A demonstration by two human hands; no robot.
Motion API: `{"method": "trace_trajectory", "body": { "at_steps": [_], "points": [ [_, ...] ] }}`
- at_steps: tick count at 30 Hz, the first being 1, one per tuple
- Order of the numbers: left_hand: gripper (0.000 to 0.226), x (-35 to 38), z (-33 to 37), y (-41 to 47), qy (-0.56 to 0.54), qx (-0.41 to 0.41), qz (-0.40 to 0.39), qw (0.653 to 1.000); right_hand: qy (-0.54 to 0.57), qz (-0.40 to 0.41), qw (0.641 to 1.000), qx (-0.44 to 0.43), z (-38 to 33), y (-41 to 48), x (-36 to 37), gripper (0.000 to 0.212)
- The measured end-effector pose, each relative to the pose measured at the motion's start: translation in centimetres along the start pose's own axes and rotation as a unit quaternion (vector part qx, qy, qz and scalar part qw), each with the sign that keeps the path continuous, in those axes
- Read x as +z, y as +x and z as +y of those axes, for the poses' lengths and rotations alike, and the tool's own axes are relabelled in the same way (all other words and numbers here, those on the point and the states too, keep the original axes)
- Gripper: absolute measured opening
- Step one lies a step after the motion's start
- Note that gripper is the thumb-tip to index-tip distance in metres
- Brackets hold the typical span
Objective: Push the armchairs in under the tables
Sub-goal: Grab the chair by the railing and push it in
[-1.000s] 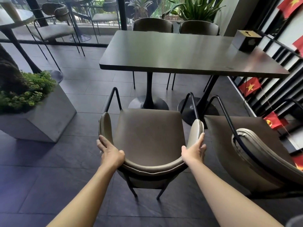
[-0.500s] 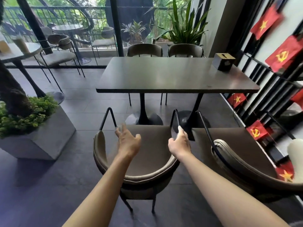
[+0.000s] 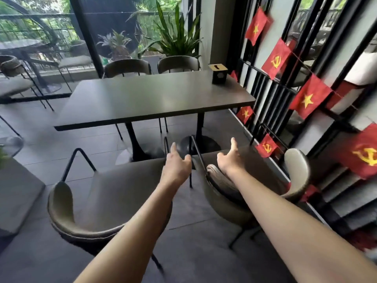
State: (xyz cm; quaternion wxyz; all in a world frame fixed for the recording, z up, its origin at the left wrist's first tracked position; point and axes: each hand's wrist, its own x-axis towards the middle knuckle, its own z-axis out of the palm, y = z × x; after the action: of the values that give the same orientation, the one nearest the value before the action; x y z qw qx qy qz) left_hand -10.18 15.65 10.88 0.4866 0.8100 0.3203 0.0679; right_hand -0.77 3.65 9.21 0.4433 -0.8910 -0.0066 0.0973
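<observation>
A dark rectangular table (image 3: 155, 99) stands ahead on two pedestal bases. Two olive armchairs face its near edge: the left armchair (image 3: 114, 193) with its seat front just at the table edge, and the right armchair (image 3: 255, 180) turned slightly and standing farther back. My left hand (image 3: 176, 162) hovers open over the gap between the two chairs, above the left chair's right arm. My right hand (image 3: 230, 158) reaches open over the right chair's seat, past its left backrest end. Neither hand holds anything.
Two more armchairs (image 3: 151, 66) sit tucked in at the table's far side. A small black box (image 3: 217, 74) stands on the far right corner. A black grille with red flags (image 3: 306, 99) lines the right side. A concrete planter (image 3: 18, 190) sits at the left.
Both hands have let go of the left armchair's backrest and moved forward and right towards the right armchair. The view has swung to the right.
</observation>
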Motion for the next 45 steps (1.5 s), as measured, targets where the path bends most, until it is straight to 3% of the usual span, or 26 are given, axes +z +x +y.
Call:
{"method": "trace_trajectory", "body": {
  "at_steps": [9, 17, 22, 30, 45],
  "points": [
    [0.072, 18.5, 2.2, 3.6, 0.063, -0.129, -0.062, 0.988, -0.078, 0.024, 0.993, 0.083, 13.0, 12.5, -10.8, 0.073],
    [0.08, 26.5, -0.9, 5.7, 0.059, -0.219, -0.035, 0.973, -0.158, 0.055, 0.968, 0.19, 22.9, 19.1, -13.8, 0.082],
    [0.089, 26.9, -2.2, 7.2, 0.061, -0.235, 0.024, 0.97, -0.057, 0.074, 0.964, 0.25, 26.1, 20.6, -13.8, 0.088],
    [0.098, 26.0, -3.1, 7.1, 0.025, -0.211, 0.022, 0.977, -0.122, 0.103, 0.958, 0.24, 26.9, 20.7, -13.1, 0.09],
    [0.096, 20.3, -7.0, 8.8, 0.032, -0.206, 0.029, 0.978, -0.119, 0.094, 0.967, 0.207, 23.6, 17.9, -8.0, 0.091]
  ]
}}
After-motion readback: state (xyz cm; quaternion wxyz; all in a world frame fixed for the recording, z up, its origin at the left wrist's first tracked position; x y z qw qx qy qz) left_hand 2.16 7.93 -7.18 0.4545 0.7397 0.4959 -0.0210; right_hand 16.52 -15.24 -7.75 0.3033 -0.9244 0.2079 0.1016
